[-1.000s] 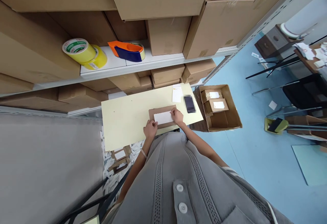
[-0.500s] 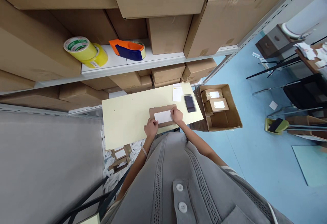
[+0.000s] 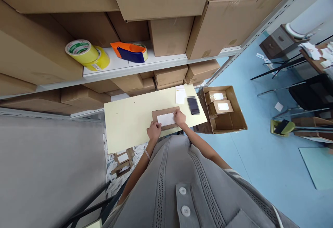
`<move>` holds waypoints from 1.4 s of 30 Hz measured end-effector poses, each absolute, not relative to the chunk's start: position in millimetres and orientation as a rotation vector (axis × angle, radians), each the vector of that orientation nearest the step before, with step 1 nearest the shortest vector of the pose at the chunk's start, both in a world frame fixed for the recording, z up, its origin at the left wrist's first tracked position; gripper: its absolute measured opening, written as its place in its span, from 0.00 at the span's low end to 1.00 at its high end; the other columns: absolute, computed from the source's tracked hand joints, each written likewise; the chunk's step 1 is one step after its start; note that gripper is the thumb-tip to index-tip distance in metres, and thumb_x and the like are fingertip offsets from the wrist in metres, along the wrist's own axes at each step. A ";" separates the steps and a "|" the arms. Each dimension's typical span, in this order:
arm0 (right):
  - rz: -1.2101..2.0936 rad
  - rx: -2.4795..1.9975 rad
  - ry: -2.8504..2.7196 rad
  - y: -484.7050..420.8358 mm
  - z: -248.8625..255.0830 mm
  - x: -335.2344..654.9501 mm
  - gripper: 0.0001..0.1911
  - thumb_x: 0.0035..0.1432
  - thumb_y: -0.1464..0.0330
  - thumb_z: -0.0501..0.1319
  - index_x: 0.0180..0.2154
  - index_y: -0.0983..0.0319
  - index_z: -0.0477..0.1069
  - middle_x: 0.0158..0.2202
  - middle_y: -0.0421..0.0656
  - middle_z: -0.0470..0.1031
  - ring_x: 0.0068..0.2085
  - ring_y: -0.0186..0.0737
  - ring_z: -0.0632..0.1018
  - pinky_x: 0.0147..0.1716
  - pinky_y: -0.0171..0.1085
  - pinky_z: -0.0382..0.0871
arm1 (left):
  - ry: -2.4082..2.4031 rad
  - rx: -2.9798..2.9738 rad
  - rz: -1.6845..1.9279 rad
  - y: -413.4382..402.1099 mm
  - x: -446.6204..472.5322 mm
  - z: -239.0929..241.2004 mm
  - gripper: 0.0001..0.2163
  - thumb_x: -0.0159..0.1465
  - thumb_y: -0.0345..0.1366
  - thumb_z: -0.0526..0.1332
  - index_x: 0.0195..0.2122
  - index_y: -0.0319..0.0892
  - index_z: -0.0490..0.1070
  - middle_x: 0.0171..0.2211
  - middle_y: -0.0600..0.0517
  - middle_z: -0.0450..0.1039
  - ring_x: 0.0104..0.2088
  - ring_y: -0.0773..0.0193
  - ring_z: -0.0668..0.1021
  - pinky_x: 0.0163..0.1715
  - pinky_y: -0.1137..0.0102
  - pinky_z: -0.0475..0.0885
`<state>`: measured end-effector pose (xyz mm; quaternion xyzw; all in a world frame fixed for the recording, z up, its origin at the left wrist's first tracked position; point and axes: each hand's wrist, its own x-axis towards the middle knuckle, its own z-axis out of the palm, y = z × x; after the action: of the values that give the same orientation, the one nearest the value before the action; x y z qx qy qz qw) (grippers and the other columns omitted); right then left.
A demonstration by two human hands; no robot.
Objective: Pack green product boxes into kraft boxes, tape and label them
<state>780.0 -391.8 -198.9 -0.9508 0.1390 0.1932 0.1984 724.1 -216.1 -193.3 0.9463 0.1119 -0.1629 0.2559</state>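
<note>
Grey knitted cloth of the person's own top is filling the near view, and just past it both hands are working on a flat cardboard parcel lying at the near edge of a pale yellow table. The left hand is curling its fingers at the parcel's near left corner; whether it is gripping the edge cannot be told. The right hand is lying fingers-down on the right end of the white label. Farther along, a white slip and a dark blurred object are sitting near the far right corner. Beyond, yellow tape rolls and an orange dispenser are resting on a shelf.
</note>
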 end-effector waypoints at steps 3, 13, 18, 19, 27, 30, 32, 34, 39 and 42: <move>0.541 -2.676 0.384 -391.0 -199.0 780.5 0.09 0.68 0.65 0.50 0.47 0.61 0.62 0.42 0.50 0.78 0.43 0.47 0.78 0.36 0.39 0.63 | 0.294 2.582 -0.442 -216.9 724.7 -193.8 0.12 0.67 0.42 0.53 0.29 0.43 0.68 0.41 0.50 0.70 0.38 0.59 0.76 0.42 0.63 0.63; 0.608 -2.719 0.351 -388.1 -188.1 784.6 0.10 0.67 0.68 0.48 0.46 0.58 0.65 0.42 0.47 0.77 0.43 0.43 0.78 0.37 0.37 0.65 | 0.318 2.642 -0.490 -220.0 727.9 -200.5 0.11 0.67 0.41 0.53 0.31 0.44 0.69 0.41 0.51 0.69 0.37 0.63 0.75 0.37 0.68 0.63; 0.664 -2.680 0.447 -389.6 -187.5 791.9 0.11 0.64 0.68 0.52 0.45 0.59 0.69 0.43 0.47 0.78 0.44 0.44 0.78 0.39 0.38 0.67 | 0.317 2.658 -0.496 -219.8 727.5 -201.1 0.11 0.67 0.41 0.53 0.32 0.44 0.69 0.42 0.52 0.69 0.35 0.64 0.75 0.32 0.69 0.62; 0.675 -2.669 0.471 -390.1 -187.9 793.8 0.10 0.63 0.68 0.54 0.44 0.59 0.71 0.43 0.48 0.78 0.45 0.45 0.78 0.39 0.38 0.68 | 0.316 2.661 -0.493 -219.7 727.4 -201.1 0.11 0.67 0.41 0.53 0.32 0.44 0.69 0.42 0.52 0.69 0.35 0.64 0.75 0.32 0.69 0.62; 0.668 -2.651 0.570 -396.1 -186.5 799.0 0.15 0.59 0.60 0.60 0.42 0.63 0.76 0.45 0.53 0.78 0.48 0.51 0.79 0.42 0.40 0.69 | 0.319 2.652 -0.479 -219.2 727.8 -203.4 0.11 0.67 0.41 0.52 0.30 0.44 0.67 0.41 0.52 0.69 0.34 0.65 0.74 0.30 0.70 0.61; 0.670 -2.647 0.574 -397.8 -185.3 795.8 0.16 0.61 0.57 0.59 0.39 0.61 0.78 0.44 0.52 0.79 0.47 0.50 0.79 0.42 0.40 0.70 | 0.324 2.647 -0.478 -219.5 727.9 -205.1 0.11 0.67 0.41 0.52 0.29 0.44 0.67 0.41 0.52 0.69 0.33 0.66 0.74 0.30 0.70 0.61; 0.670 -2.659 0.554 -398.5 -184.4 793.6 0.16 0.62 0.57 0.58 0.39 0.60 0.78 0.45 0.50 0.79 0.47 0.48 0.79 0.42 0.39 0.70 | 0.328 2.644 -0.479 -219.7 727.7 -206.4 0.11 0.67 0.41 0.52 0.30 0.44 0.67 0.41 0.52 0.69 0.33 0.65 0.74 0.29 0.70 0.61; 0.697 -2.672 0.535 -400.2 -183.3 791.1 0.15 0.61 0.57 0.59 0.40 0.60 0.78 0.45 0.50 0.79 0.48 0.47 0.79 0.42 0.38 0.70 | 0.337 2.643 -0.475 -219.8 727.4 -207.8 0.11 0.67 0.41 0.52 0.30 0.44 0.68 0.41 0.52 0.69 0.33 0.65 0.74 0.29 0.70 0.61; 0.877 -2.657 0.547 -411.6 -181.2 779.3 0.20 0.54 0.55 0.66 0.44 0.61 0.76 0.46 0.51 0.78 0.48 0.46 0.79 0.40 0.35 0.71 | 0.352 2.623 -0.464 -218.7 727.3 -212.1 0.12 0.66 0.42 0.53 0.29 0.44 0.67 0.41 0.52 0.69 0.32 0.66 0.74 0.28 0.70 0.60; 0.951 -2.655 0.559 -416.8 -181.2 772.4 0.22 0.51 0.56 0.68 0.45 0.61 0.76 0.45 0.52 0.78 0.48 0.47 0.79 0.39 0.35 0.71 | 0.351 2.613 -0.467 -218.3 727.7 -213.5 0.12 0.66 0.43 0.53 0.28 0.44 0.67 0.41 0.52 0.68 0.32 0.66 0.74 0.28 0.71 0.60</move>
<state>772.4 -416.8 -181.2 -0.9153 0.1928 0.3279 0.1326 727.7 -218.3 -213.5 0.9498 0.1274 -0.1696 0.2300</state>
